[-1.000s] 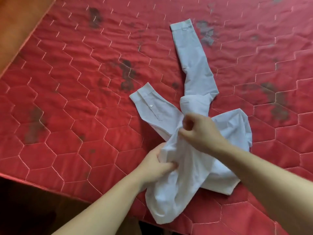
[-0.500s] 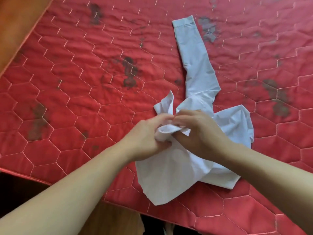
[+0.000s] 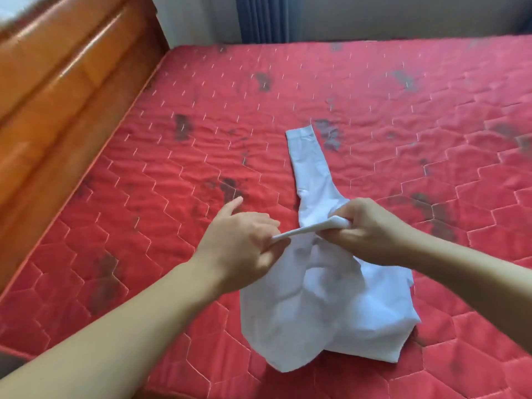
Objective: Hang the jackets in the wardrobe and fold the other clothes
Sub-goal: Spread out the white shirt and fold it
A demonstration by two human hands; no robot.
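A white long-sleeved shirt (image 3: 311,306) lies crumpled on the red quilted mattress (image 3: 144,226) near its front edge. One sleeve (image 3: 311,168) stretches flat away from me, cuff at the far end. My left hand (image 3: 241,243) and my right hand (image 3: 365,226) each pinch one end of a taut band of the shirt's fabric, lifted a little above the bed. The left index finger points outward while the other fingers hold the cloth. The shirt's body hangs down from the band onto the mattress.
A glossy wooden bed frame (image 3: 57,96) runs along the left side. A blue curtain (image 3: 262,18) and a pale wall stand behind the bed. The mattress has dark stains scattered over it.
My hands have moved apart and pulled a band of the shirt taut between them. The second sleeve, spread out a second ago, is now gathered in. My view has tilted up to show the far bed edge.
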